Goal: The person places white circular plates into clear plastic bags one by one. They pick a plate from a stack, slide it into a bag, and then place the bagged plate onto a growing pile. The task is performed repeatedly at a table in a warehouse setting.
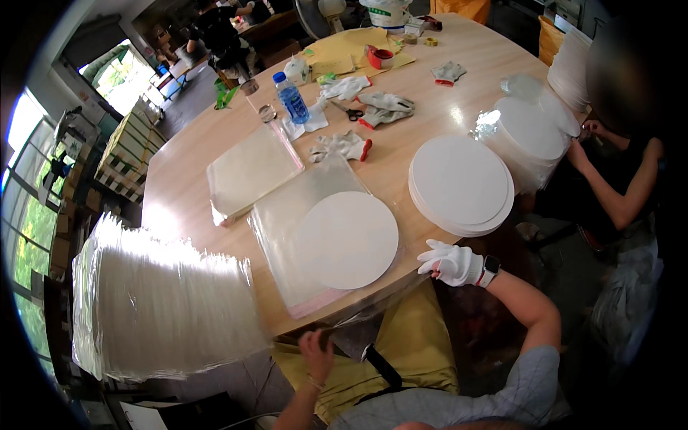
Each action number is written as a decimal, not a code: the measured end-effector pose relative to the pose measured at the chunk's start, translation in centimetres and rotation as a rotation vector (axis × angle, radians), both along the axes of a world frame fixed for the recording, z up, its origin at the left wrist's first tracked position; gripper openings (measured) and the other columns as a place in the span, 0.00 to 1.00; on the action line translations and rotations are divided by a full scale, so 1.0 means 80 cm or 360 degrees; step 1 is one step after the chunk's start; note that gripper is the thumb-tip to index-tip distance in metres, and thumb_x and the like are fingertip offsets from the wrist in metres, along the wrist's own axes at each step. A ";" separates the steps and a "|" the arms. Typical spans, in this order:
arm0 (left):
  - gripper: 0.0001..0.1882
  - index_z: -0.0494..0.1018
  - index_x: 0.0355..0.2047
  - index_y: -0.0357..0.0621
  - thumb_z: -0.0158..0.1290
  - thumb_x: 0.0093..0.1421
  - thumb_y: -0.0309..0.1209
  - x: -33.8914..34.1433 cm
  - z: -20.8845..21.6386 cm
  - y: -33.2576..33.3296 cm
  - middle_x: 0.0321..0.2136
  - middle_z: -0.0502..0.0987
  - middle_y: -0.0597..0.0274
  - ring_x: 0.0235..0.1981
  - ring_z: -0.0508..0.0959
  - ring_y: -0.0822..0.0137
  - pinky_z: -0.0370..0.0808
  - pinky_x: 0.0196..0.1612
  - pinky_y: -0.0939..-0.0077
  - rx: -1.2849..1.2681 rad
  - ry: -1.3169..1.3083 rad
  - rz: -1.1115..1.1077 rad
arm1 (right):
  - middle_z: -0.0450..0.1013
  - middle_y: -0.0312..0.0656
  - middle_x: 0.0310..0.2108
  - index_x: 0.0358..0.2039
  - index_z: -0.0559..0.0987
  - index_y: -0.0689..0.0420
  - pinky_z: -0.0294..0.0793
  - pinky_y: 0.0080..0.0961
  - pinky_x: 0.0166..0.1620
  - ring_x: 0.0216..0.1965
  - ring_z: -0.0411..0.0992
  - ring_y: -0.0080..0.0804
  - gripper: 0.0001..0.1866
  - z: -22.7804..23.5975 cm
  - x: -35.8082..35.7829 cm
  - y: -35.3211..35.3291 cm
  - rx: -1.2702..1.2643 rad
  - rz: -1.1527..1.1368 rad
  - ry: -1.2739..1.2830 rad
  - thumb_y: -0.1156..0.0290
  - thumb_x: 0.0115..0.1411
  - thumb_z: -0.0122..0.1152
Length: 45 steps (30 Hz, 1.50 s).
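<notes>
Below the table's front edge, my bare left hand (316, 355) has its fingers curled closed; whatever they hold is too unclear to name. Clear film (362, 313) seems to run from near these fingers along the edge toward my right hand (453, 264). That hand wears a white glove, its fingers stretched out and apart at the table edge, just below a stack of white round boards (462, 179). One white round board (348, 240) lies flat on a stack of clear plastic bags (278, 236) in front of me.
A tall pile of bagged flat pieces (165, 308) stands at left. Another bag stack (254, 172) lies farther back. Gloves (340, 146), scissors (352, 113), a blue bottle (291, 99) and red tape (380, 57) lie beyond. At right, a person's arm (609, 186) is beside bagged round boards (534, 129).
</notes>
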<state>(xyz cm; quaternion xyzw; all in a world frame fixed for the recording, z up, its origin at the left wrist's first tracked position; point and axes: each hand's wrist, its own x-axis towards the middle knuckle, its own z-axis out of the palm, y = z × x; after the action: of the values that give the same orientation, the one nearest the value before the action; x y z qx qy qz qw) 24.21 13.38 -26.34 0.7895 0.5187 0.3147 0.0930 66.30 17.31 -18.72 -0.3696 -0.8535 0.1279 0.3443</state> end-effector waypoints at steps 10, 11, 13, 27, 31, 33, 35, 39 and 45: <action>0.16 0.74 0.36 0.47 0.60 0.45 0.28 0.019 0.055 0.121 0.40 0.76 0.68 0.43 0.73 0.62 0.71 0.43 0.68 0.0163 0.0101 -0.1094 | 0.77 0.39 0.31 0.30 0.75 0.59 0.74 0.28 0.43 0.26 0.74 0.31 0.08 -0.011 -0.001 0.007 -0.0415 -0.0254 0.0043 0.81 0.52 0.47; 0.14 0.75 0.36 0.47 0.59 0.46 0.27 0.018 0.053 0.122 0.38 0.77 0.68 0.41 0.74 0.63 0.72 0.42 0.68 0.0123 0.0064 -0.1065 | 0.77 0.39 0.31 0.30 0.75 0.59 0.76 0.26 0.40 0.25 0.74 0.31 0.08 -0.010 -0.001 0.006 -0.0476 -0.0312 0.0036 0.81 0.52 0.47; 0.11 0.75 0.34 0.47 0.58 0.48 0.26 0.017 0.052 0.121 0.33 0.79 0.68 0.37 0.76 0.64 0.73 0.39 0.70 0.0040 -0.0013 -0.1007 | 0.77 0.39 0.32 0.30 0.72 0.59 0.75 0.24 0.33 0.24 0.74 0.30 0.06 -0.016 -0.001 0.009 -0.0463 -0.0297 0.0174 0.81 0.53 0.47; 0.12 0.69 0.21 0.39 0.46 0.62 0.30 0.032 0.045 0.087 0.15 0.72 0.55 0.15 0.72 0.58 0.67 0.20 0.70 -0.0428 -0.0545 -0.0023 | 0.72 0.42 0.20 0.29 0.65 0.59 0.70 0.25 0.23 0.19 0.72 0.32 0.03 -0.038 -0.039 0.009 -0.0812 -0.1101 0.0577 0.78 0.54 0.48; 0.14 0.67 0.21 0.38 0.44 0.62 0.31 0.038 0.054 0.088 0.14 0.71 0.56 0.15 0.72 0.59 0.67 0.20 0.70 -0.0499 -0.0562 0.0132 | 0.71 0.42 0.18 0.28 0.67 0.60 0.69 0.28 0.23 0.18 0.71 0.34 0.02 -0.052 -0.048 0.013 -0.0612 -0.1258 0.0624 0.76 0.54 0.49; 0.14 0.68 0.21 0.38 0.44 0.62 0.32 0.035 0.051 0.090 0.14 0.71 0.55 0.15 0.72 0.58 0.67 0.20 0.69 -0.0527 -0.0524 0.0180 | 0.71 0.42 0.18 0.28 0.68 0.60 0.69 0.29 0.23 0.18 0.71 0.35 0.03 -0.038 -0.057 0.017 -0.0630 -0.1334 0.0587 0.75 0.54 0.50; 0.13 0.68 0.22 0.38 0.45 0.62 0.32 0.036 0.052 0.093 0.15 0.71 0.54 0.16 0.72 0.56 0.67 0.21 0.67 -0.0540 -0.0459 0.0214 | 0.71 0.44 0.18 0.28 0.68 0.59 0.69 0.31 0.24 0.19 0.71 0.38 0.04 -0.040 -0.061 0.018 -0.0608 -0.1401 0.0486 0.74 0.54 0.50; 0.12 0.69 0.24 0.38 0.45 0.61 0.31 0.037 0.056 0.101 0.18 0.72 0.50 0.18 0.72 0.52 0.68 0.22 0.64 -0.0443 -0.0236 0.0223 | 0.71 0.46 0.19 0.28 0.68 0.59 0.68 0.35 0.23 0.19 0.71 0.43 0.07 -0.047 -0.061 0.024 -0.0364 -0.1468 0.0056 0.69 0.55 0.53; 0.10 0.70 0.26 0.39 0.46 0.60 0.31 0.033 0.053 0.102 0.20 0.73 0.48 0.21 0.73 0.49 0.69 0.24 0.61 -0.0326 -0.0077 0.0294 | 0.72 0.45 0.18 0.27 0.69 0.57 0.68 0.38 0.24 0.21 0.71 0.44 0.07 -0.041 -0.066 0.031 -0.0562 -0.1452 -0.0112 0.67 0.55 0.53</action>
<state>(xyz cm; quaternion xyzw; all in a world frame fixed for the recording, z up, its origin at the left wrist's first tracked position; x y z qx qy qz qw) 26.84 21.55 -22.09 0.7169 0.6162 0.2863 0.1562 61.03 19.78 -22.01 -0.7627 -0.5809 0.0943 0.2681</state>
